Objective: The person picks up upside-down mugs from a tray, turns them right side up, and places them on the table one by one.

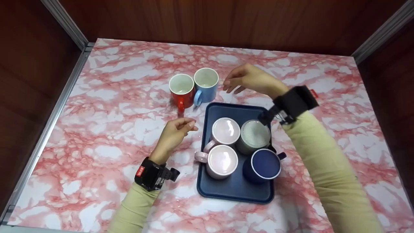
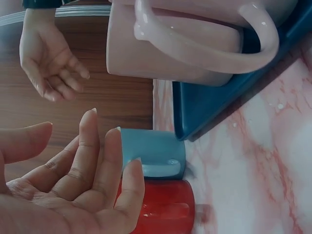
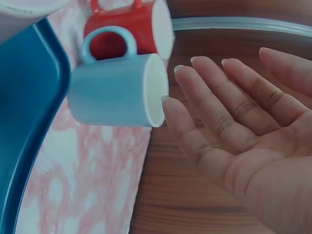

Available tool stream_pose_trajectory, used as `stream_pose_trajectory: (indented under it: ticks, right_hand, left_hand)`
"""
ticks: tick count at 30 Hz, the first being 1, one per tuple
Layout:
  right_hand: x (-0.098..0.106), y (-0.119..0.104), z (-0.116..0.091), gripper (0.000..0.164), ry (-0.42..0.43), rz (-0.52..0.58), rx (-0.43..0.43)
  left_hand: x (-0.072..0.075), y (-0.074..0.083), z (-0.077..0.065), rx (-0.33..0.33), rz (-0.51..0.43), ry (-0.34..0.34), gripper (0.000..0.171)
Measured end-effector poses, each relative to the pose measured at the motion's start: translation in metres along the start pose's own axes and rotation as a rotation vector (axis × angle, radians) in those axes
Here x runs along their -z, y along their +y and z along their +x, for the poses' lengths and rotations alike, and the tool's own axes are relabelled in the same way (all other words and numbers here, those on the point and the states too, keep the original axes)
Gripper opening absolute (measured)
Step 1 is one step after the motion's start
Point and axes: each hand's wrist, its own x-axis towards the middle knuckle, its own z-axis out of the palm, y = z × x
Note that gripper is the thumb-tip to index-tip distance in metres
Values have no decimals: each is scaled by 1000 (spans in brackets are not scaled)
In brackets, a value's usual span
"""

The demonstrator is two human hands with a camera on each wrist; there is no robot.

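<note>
Wooden panels (image 1: 210, 22) wall in the pink-and-white marbled bench (image 1: 129, 81) on three sides, and from where I stand the tight spot is its middle. What worries me is the light blue mug (image 1: 209, 92) and the red mug (image 1: 187, 97), set so close together that a careless push on one would probably knock the other. The nearer pink mug (image 1: 223, 161) pokes its handle out past the left rim of the blue tray (image 1: 226, 191), so the left wrist could snag it on a low sweep. Over on the other side, a black strap (image 1: 266, 116) from the right wrist hangs above the grey mug (image 1: 254, 136); were that arm to drop, it might bump it. The navy mug (image 1: 265, 165) has its handle sticking out beyond the right rim, another thing to catch.

As for reach, the light blue mug stands just left of the right hand (image 1: 250, 79), whose fingers are loosely spread and empty. The left hand (image 1: 173, 134), relaxed and empty too, is nearest the red mug, just this side of its handle, with the tray to its right.
</note>
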Motion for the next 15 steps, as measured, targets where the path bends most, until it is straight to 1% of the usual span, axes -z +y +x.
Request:
stream_pose_trajectory:
  ticks: [4,7,11,13,15]
  right_hand:
    - [5,6,-18,23,13,68,63]
    - [6,11,-32,23,3,107,130]
    - [8,20,-49,23,9,104,202]
    - [8,25,-58,23,24,88,212]
    - [8,30,-67,23,40,64,203]
  left_hand:
    - [-3,5,-2,-18,-41,-16,21]
    - [-6,9,-4,-58,-61,-34,21]
    - [-12,15,-7,-128,-2,-60,27]
    - [-15,18,-8,-154,47,-72,31]
    - [-18,21,-9,-177,75,-91,34]
